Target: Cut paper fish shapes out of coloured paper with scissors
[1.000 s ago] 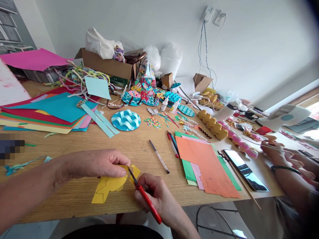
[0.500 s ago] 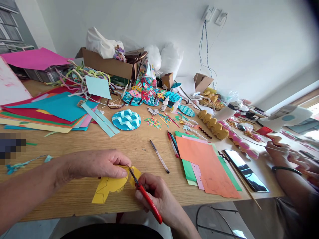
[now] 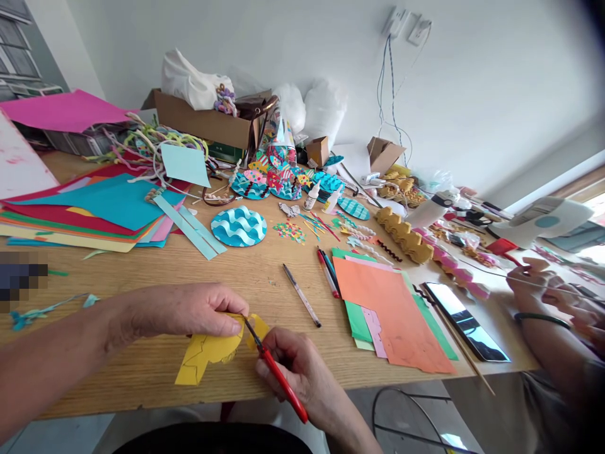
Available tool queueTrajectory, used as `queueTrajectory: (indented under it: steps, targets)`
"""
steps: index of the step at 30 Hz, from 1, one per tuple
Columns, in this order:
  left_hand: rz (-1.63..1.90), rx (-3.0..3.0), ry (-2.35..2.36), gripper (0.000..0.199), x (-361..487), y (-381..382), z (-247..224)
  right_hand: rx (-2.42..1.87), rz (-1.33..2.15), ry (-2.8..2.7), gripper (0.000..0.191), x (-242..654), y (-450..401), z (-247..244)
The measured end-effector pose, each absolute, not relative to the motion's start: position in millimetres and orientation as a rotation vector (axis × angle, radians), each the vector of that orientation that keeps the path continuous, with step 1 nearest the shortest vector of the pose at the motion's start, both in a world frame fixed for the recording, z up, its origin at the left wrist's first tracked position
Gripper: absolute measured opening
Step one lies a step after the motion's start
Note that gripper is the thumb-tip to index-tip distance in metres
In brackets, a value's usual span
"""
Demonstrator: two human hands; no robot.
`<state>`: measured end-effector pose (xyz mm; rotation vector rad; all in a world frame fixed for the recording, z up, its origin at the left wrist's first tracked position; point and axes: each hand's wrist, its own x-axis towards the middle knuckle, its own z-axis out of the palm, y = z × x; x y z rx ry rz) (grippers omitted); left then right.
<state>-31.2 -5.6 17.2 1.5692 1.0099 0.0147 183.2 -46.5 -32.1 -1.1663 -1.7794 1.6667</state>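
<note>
Your left hand [image 3: 203, 310] pinches the yellow paper with dark drawn lines [image 3: 208, 350] above the wooden desk [image 3: 155, 274] — your right hand [image 3: 293, 366] grips the red-handled scissors [image 3: 278, 378], blades at the paper's edge. Ahead lies a clear-barrelled pen [image 3: 301, 295]; to its right, an orange paper sheet [image 3: 392, 315] overlaps green sheets [image 3: 357, 321].
</note>
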Motion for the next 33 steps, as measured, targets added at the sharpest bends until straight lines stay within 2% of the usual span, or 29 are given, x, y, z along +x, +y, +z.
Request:
queueTrajectory:
  steps: [23, 33]
  targets:
    - [-0.052, 1.472, 0.939, 0.007, -40, -2, 22, -1.137, 1.472, -2.104, 0.027, 181, -34, -22]
    - [0.043, 1.597, 1.117, 0.021, -78, 2, 9, -1.110, 1.486, -2.318, 0.028, 170, -10, -16]
